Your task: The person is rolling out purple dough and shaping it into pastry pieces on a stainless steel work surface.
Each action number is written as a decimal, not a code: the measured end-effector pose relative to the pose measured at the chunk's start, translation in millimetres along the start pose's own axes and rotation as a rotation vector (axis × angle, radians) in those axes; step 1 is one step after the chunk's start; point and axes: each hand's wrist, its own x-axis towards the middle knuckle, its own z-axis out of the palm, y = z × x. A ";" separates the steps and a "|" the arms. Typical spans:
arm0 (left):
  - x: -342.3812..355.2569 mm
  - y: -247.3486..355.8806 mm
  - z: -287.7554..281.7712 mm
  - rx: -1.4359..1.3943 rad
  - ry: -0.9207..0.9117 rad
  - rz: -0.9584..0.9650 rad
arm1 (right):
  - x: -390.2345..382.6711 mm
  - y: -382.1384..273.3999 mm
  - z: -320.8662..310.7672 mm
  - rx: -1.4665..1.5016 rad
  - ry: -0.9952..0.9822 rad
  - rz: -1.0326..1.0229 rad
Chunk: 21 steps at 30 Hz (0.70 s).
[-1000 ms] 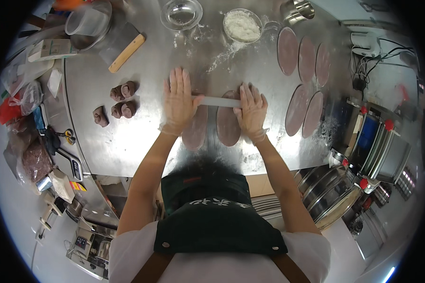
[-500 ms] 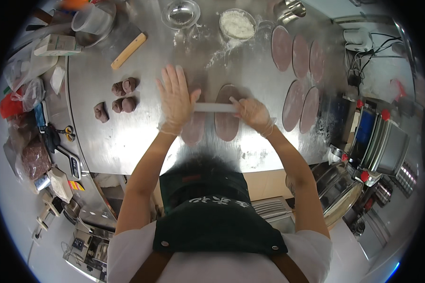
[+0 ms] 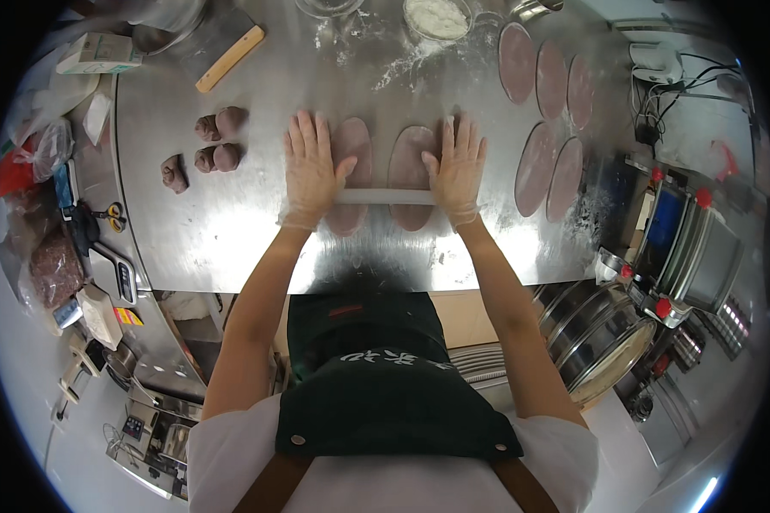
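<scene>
A pale straight rolling pin (image 3: 385,196) lies crosswise over two long, flat purplish-pink dough ovals, the left one (image 3: 351,150) and the right one (image 3: 409,156), on the steel worktop (image 3: 393,85). My left hand (image 3: 311,167), in a clear glove, rests flat with fingers stretched out on the pin's left end. On the right end lies my right hand (image 3: 455,175), also gloved and flat, fingers extended. Several small purplish dough lumps (image 3: 227,121) sit to the left. More flattened ovals (image 3: 517,61) are at the right.
At the back are a bowl of white flour (image 3: 436,17) and a scraper with wooden handle (image 3: 231,60). Bags (image 3: 56,269), scissors (image 3: 111,218) and a scale (image 3: 111,274) line the left. Machinery with red knobs (image 3: 684,256) and round steel trays (image 3: 590,342) stand at the right.
My right hand, curled round the pin's end half a second ago, now lies flat with fingers stretched. The whole view has shifted slightly, so more of the two middle ovals shows beyond the pin.
</scene>
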 end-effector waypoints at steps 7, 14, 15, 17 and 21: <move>-81.1 14.1 -2.5 -0.076 -0.129 -0.024 | -83.6 -15.4 -12.0 0.038 -0.134 0.059; -146.5 24.2 6.6 -0.104 -0.167 -0.029 | -160.1 -29.1 -9.9 0.113 -0.180 0.098; -160.4 24.6 10.9 -0.113 -0.135 -0.017 | -173.6 -34.2 -9.5 0.061 -0.136 0.087; -181.9 24.7 16.5 -0.122 -0.104 -0.005 | -190.6 -37.6 -7.5 0.032 -0.164 0.097; -206.9 23.4 8.3 -0.082 -0.206 0.041 | -217.2 -42.5 -16.6 0.067 -0.214 0.106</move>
